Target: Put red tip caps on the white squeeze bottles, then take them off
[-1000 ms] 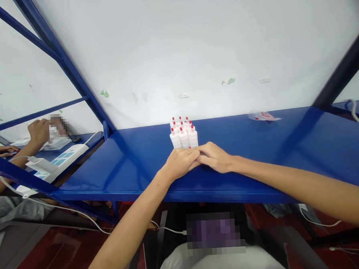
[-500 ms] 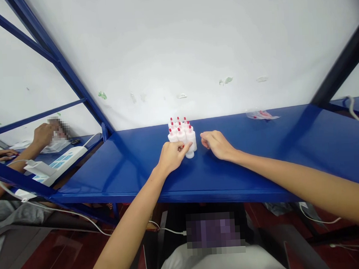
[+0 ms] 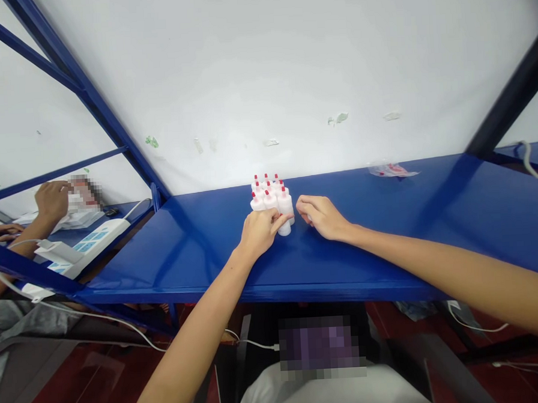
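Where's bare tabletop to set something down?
Free: blue tabletop between left frame post and left hand; also between right forearm and plastic bag. Crowded: around the clustered bottles, with only a narrow gap to the right hand.

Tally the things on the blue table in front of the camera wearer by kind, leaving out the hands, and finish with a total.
White red-tipped bottles grouped in three rows: 9
White bottle in front, partly hidden by the left hand: 1
Clear plastic bag: 1
Total: 11
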Tool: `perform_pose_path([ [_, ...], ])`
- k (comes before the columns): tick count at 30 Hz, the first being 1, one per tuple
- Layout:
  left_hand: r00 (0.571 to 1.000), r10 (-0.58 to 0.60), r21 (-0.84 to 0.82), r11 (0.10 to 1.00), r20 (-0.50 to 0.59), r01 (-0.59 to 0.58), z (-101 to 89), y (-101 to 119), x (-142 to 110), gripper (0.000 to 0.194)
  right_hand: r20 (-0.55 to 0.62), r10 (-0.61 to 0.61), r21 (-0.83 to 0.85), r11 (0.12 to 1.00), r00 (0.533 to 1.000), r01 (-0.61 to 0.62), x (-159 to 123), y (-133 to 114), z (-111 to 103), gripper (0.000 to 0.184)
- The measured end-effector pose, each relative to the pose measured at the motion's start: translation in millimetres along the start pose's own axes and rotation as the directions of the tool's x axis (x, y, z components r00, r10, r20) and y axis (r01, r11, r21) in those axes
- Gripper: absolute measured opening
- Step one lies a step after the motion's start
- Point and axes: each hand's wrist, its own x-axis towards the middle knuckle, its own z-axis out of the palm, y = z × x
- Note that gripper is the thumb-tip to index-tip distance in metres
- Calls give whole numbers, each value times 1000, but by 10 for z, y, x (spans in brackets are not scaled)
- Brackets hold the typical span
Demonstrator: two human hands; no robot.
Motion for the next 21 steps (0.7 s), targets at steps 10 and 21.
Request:
perform_pose_path([
  [10, 860, 489, 206, 865, -146, -457, 25, 128, -136, 47, 373, -262, 190, 961, 890, 203, -76, -39, -25, 30],
  [21, 714, 682, 413, 703, -159, -580, 68, 150, -149, 49, 457, -245, 131, 969, 855, 208, -134, -166, -32, 19],
])
